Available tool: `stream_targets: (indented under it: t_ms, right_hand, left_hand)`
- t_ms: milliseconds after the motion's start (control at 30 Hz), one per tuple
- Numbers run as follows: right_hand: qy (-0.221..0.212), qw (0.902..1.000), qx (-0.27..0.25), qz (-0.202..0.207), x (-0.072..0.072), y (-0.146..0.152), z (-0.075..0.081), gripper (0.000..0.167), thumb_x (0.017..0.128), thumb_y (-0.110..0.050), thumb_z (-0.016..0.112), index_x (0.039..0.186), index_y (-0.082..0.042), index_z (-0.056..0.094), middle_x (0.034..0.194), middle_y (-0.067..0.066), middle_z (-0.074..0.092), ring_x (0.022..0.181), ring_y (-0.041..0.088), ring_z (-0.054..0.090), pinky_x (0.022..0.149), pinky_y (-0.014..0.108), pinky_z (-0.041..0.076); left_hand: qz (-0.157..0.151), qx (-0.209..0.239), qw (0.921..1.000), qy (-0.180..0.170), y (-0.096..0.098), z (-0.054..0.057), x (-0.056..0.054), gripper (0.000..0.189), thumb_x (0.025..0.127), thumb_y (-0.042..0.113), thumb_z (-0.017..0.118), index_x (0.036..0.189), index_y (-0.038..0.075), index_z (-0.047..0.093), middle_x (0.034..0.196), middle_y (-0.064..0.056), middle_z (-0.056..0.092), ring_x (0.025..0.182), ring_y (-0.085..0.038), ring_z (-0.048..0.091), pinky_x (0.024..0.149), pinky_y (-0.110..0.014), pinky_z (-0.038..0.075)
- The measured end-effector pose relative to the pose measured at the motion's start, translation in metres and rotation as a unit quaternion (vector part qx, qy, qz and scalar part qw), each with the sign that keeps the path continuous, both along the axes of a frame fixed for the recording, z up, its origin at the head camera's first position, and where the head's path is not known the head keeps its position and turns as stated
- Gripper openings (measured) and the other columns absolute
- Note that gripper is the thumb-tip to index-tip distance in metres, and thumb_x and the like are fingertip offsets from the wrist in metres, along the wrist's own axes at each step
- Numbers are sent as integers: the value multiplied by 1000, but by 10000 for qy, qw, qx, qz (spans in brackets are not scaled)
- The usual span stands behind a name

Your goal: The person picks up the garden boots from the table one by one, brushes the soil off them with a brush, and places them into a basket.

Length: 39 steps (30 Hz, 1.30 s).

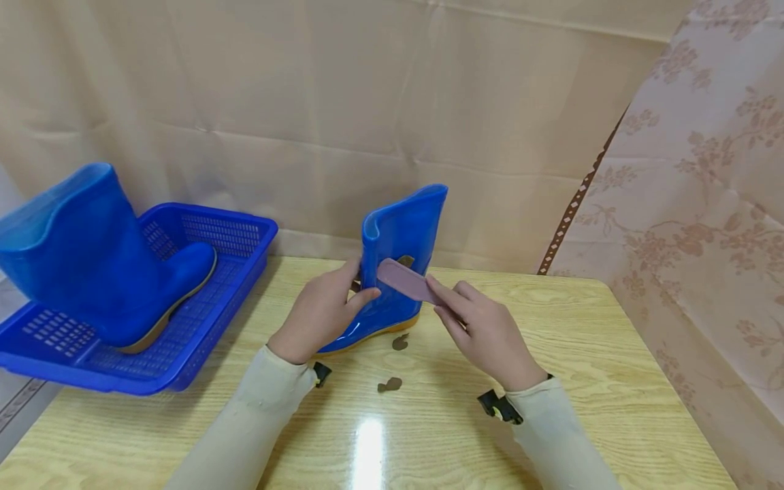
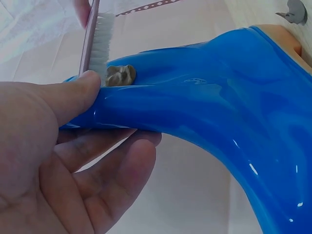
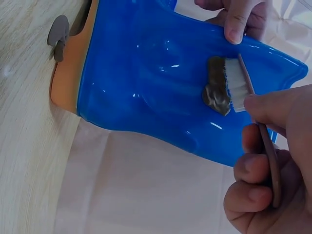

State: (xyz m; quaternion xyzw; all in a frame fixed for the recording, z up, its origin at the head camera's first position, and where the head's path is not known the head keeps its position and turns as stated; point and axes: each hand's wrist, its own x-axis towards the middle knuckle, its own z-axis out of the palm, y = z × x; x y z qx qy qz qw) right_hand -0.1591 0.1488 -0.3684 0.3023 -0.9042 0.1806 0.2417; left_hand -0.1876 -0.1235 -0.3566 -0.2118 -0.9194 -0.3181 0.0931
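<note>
A blue rain boot [image 1: 398, 238] with an orange sole stands on the table, toe pointing left. My left hand [image 1: 324, 309] grips its shaft, thumb on the near side and fingers round the front. In my right hand [image 1: 484, 330] is the handle of a pinkish brush [image 1: 407, 280]. The brush's white bristles [image 3: 236, 83] meet the edge of a brown mud-like patch [image 3: 217, 87] on the side of the shaft. The left wrist view shows the same patch [image 2: 121, 75] beside the bristles, close to my left thumb.
A blue plastic basket [image 1: 245, 286] stands at the left, with a second blue boot [image 1: 104, 265] upright in it. Two brown mud-like pieces lie on the wooden table [image 1: 551, 327], one piece [image 1: 400, 341] by the sole, another piece [image 1: 390, 385] nearer. A beige curtain [image 1: 343, 102] hangs behind.
</note>
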Motion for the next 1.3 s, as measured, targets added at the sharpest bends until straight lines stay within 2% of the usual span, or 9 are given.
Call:
stream_targets:
  t_ms: [333, 500, 733, 933, 1033, 1167, 1300]
  right_hand:
    - [-164, 9995, 122, -238, 0, 2, 0, 46, 99, -17, 72, 144, -18, 64, 84, -2, 57, 58, 7, 40, 49, 22, 35]
    - [-44, 9996, -70, -285, 0, 2, 0, 44, 97, -17, 72, 141, -16, 66, 82, -2, 57, 57, 6, 40, 48, 22, 33]
    - [158, 9988, -425, -194, 0, 2, 1, 47, 98, -14, 72, 143, -16, 63, 84, 0, 59, 60, 7, 42, 49, 22, 34]
    - [-53, 9997, -224, 59, 1, 0, 2, 50, 99, -15, 71, 148, -17, 59, 87, 0, 57, 61, 7, 42, 50, 22, 36]
    - [-87, 9998, -163, -28, 1, 0, 1, 49, 99, -16, 72, 147, -17, 60, 87, 0, 58, 60, 7, 42, 50, 22, 36]
    - [-183, 9995, -160, -206, 1, 1, 1, 47, 99, -15, 72, 145, -17, 62, 84, 0, 57, 59, 8, 41, 49, 23, 35]
    - [-274, 9989, -185, -329, 1, 1, 1, 45, 100, -16, 71, 144, -17, 63, 82, -2, 56, 58, 7, 40, 48, 23, 34]
  left_hand:
    - [206, 24, 9994, -260, 2, 0, -1, 49, 104, 36, 64, 143, 11, 49, 123, -12, 72, 107, -30, 72, 91, -51, 59]
    - [217, 28, 9995, -216, 2, -1, -2, 48, 104, 35, 64, 142, 11, 49, 123, -12, 72, 106, -30, 72, 91, -51, 59]
    - [77, -7, 10000, -34, 1, -2, -1, 45, 103, 34, 64, 140, 12, 50, 119, -10, 74, 102, -27, 73, 87, -48, 60]
    - [-147, -140, 9997, 130, 0, -2, 0, 51, 104, 33, 63, 147, 12, 45, 118, -8, 74, 98, -23, 72, 83, -44, 60]
    - [-201, -131, 9996, 144, 0, -2, -1, 51, 104, 31, 64, 148, 12, 44, 118, -8, 74, 98, -22, 72, 83, -44, 60]
    - [-99, -68, 9999, -12, 0, -2, -2, 52, 105, 32, 63, 149, 13, 43, 125, -10, 72, 104, -26, 73, 88, -48, 60]
    - [117, 0, 9998, -168, 1, -2, -1, 48, 106, 34, 60, 145, 10, 47, 122, -12, 72, 101, -28, 73, 87, -48, 60]
